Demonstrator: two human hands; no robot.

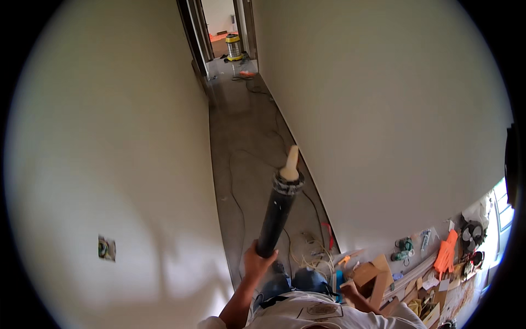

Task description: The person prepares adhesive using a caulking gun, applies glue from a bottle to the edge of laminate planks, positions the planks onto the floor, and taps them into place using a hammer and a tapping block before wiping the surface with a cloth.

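My left hand (257,263) is wrapped round the rear end of a caulking gun (275,215), a long black tube with a ring at its front. From the ring a cream-coloured tapered nozzle (291,164) points up and away along the corridor. Low at my right side hangs my right hand (349,289), close to a blue object (338,282) beside my leg. Its fingers are too small and unclear to make out.
Cables (241,205) trail along the grey corridor floor (241,131) between two pale walls. An open wall box (107,248) sits at left. By the far doorway stands a yellow-and-silver drum-shaped vacuum (234,48). Cardboard boxes (366,273), an orange item (446,252) and a fan (472,234) crowd the right.
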